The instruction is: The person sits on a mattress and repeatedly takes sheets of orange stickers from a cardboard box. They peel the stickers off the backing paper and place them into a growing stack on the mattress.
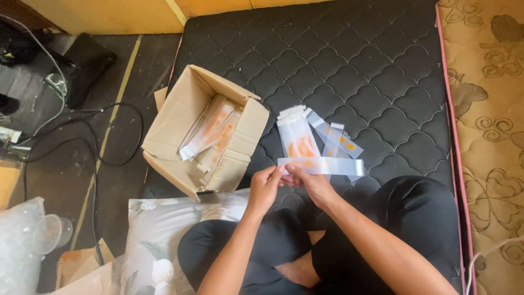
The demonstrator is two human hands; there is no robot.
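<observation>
Both hands (289, 183) pinch clear sleeve (327, 166); cardboard box (174, 123) left.

Bed: black quilted mattress (349, 60), pink edging | Right: beige swirl-patterned cover (491, 109) | Floor: dark boards (125, 82), black cables (82, 142) trailing | Wall: yellow (109, 13) | Near: floral pillow (158, 229) | Light: soft daylight

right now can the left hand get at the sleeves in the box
Probably yes. The left hand pinches one end of a clear sleeve together with the right hand, so it would have to let go first. The box lies open just to its left, with nothing between them.
</observation>
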